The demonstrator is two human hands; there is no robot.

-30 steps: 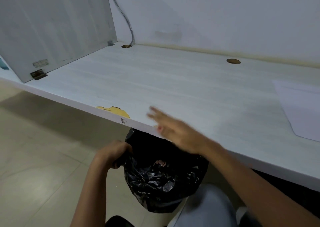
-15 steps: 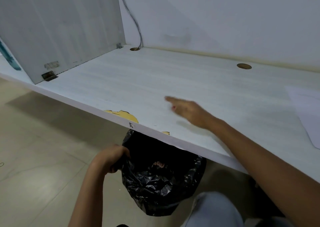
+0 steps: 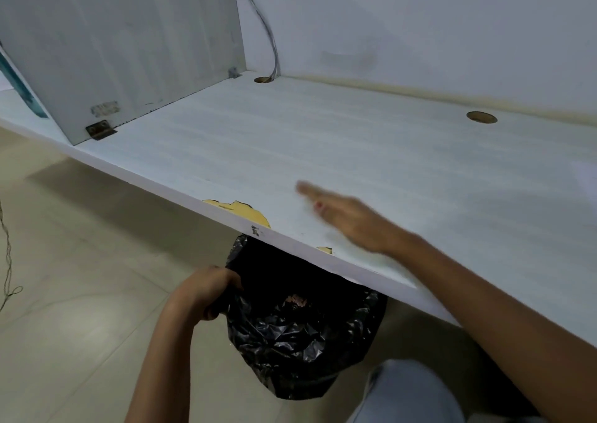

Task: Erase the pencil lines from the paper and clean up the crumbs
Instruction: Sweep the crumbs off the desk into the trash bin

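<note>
My right hand lies flat on the white desk close to its front edge, fingers straight and blurred with motion. Below that edge my left hand grips the rim of a bin lined with a black bag, held under the desk. A few tiny dark specks dot the desk near the edge. The sheet of paper shows only as a pale sliver at the right border.
A white side panel closes the desk on the left and a wall stands behind. Two round cable holes pierce the desk top. Chipped yellow patches mark the front edge. Tiled floor lies to the left.
My right hand went from the desk edge inward, then swept back toward the edge above the bin. The left hand kept hold of the bin. The view shifted left, so the paper slid almost out.
</note>
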